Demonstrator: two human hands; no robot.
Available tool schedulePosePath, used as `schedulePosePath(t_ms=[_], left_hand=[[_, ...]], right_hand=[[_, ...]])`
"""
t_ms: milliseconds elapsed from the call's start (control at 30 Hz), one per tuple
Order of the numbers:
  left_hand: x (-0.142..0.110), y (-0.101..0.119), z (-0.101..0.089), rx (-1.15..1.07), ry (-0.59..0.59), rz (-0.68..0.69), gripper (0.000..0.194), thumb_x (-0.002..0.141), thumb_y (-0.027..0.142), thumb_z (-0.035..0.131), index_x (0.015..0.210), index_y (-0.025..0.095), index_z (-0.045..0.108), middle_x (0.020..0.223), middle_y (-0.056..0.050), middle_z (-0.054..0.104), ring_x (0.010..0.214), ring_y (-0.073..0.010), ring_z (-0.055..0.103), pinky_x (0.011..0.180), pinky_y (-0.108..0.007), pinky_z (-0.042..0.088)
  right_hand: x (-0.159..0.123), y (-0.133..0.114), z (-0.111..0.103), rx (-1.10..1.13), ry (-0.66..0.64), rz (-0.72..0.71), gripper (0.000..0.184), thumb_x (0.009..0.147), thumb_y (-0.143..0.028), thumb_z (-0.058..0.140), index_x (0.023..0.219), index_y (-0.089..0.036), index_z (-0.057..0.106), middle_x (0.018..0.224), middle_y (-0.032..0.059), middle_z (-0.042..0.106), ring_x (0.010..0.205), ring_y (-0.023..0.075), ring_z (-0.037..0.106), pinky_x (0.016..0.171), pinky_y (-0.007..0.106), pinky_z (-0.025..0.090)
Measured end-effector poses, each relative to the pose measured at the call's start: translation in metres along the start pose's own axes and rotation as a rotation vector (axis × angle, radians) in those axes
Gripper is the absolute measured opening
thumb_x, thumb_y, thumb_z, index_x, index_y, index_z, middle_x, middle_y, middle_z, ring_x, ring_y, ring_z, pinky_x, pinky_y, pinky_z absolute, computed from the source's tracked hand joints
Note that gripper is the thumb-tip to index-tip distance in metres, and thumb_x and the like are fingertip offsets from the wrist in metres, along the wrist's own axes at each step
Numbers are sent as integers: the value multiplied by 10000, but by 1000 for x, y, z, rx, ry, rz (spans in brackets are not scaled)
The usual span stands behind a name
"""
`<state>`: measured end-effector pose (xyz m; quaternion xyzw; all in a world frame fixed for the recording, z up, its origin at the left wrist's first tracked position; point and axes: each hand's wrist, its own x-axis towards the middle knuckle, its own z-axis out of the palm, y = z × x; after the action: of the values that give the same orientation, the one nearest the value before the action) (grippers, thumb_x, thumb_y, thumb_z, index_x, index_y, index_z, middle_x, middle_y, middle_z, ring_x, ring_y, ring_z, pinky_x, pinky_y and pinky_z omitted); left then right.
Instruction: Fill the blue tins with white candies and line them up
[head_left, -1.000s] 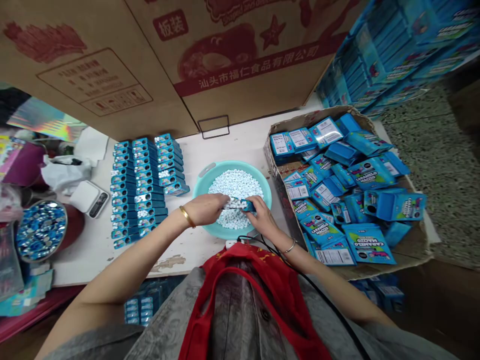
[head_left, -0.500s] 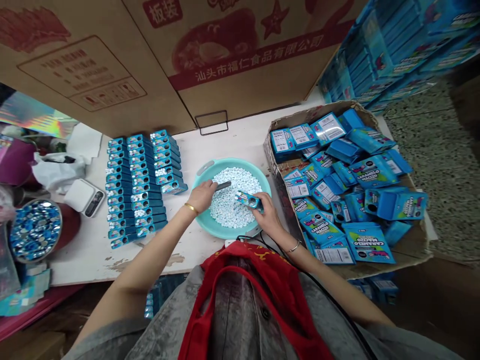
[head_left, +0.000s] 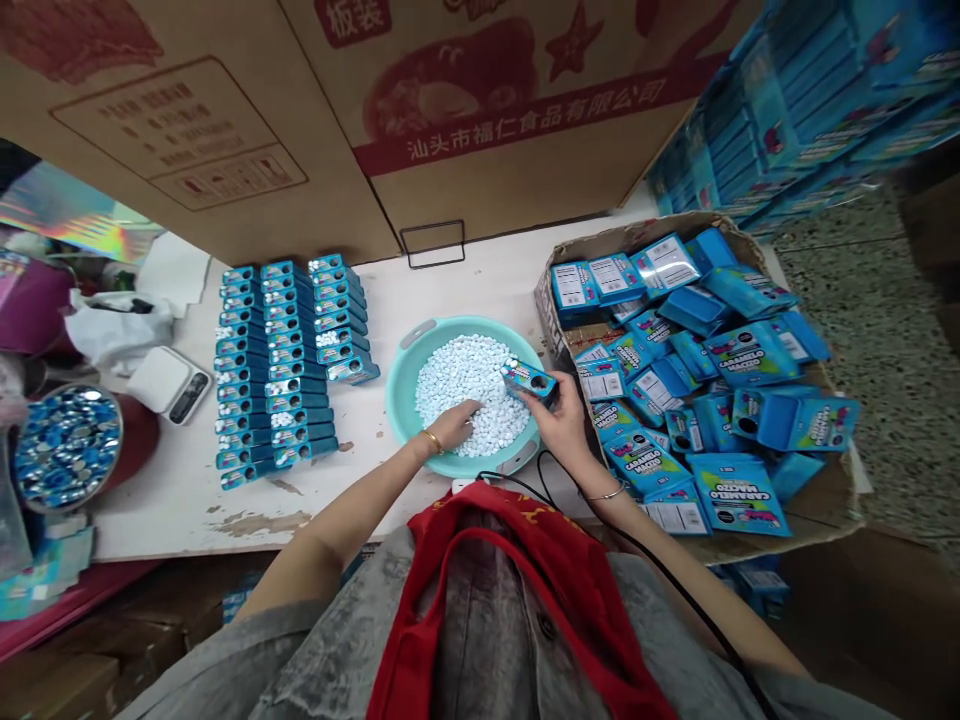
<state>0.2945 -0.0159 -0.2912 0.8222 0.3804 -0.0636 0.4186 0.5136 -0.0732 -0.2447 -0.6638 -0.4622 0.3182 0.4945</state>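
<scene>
A turquoise basin (head_left: 400, 405) holds a heap of small white candies (head_left: 469, 370). My left hand (head_left: 453, 427) is closed and dips into the candies near the basin's front edge. The narrow grey tool it gripped half a second ago is now almost wholly hidden by the fingers and candies. Over the basin's right rim, my right hand (head_left: 561, 418) grips a small blue carton (head_left: 529, 379), tilted, its end with a dark round hole facing up. Left of the basin, similar blue cartons (head_left: 292, 365) stand in three rows, some with white candies showing on top.
A cardboard tray (head_left: 817, 500) piled with flat blue cartons (head_left: 739, 490) stands on the right. Large brown boxes (head_left: 247, 100) wall off the back. A white scale (head_left: 166, 385) and a tub of shiny blue-silver pieces (head_left: 67, 445) are at left. A black cable (head_left: 660, 555) crosses my right arm.
My left hand has moved right and toward me, lowering the grey tool into the candies. My right hand has shifted the carton right, toward the basin's rim.
</scene>
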Motion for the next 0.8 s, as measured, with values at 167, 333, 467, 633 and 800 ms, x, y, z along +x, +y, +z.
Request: schedulePosePath(t_ms=[167,333,467,633,800], left_hand=[[-21,2,-23,-225,14,87,355,854,247,531,1197,155,530,1137,-80,622,979,-190,582,899,-327,475],[-57,22,-82,-254,45,141,320,901,317,513,1182,164,531,1117,-95,618,953,-184,571,867,-317,468],[-66,56,-128,-18,17,132,289,918,268,485,1185,167,527,1104,-90,620,954,-178,583,863,-308,473],[-58,111,-153,419,-130,7,263,891,120,446,1127,149,558,1098,-111,630,964,-208,622,829,-323,489],[-59,170,-149,702,-144,-102,390,890,27,381,1254,100,500,1017,-158,649,913,-247,663,725,-336,509]], right_hand=[[3,0,-3,-5,7,-17,351,789,-382,704,1048,-221,531,946,22,597,889,203,581,834,362,487],[3,-1,0,-78,-24,-100,317,819,-347,658,1078,-221,525,1002,50,593,954,231,578,874,391,481],[-1,-4,10,-124,-110,-212,283,813,-192,565,1092,-226,523,1064,82,575,1036,256,558,941,432,462],[-12,-6,25,-129,-207,-282,411,750,-71,477,1125,-233,513,1105,97,555,1103,271,523,1017,483,422],[-19,-5,35,-91,-226,-314,401,761,-73,473,1126,-235,509,1099,96,554,1105,266,512,1011,487,430]])
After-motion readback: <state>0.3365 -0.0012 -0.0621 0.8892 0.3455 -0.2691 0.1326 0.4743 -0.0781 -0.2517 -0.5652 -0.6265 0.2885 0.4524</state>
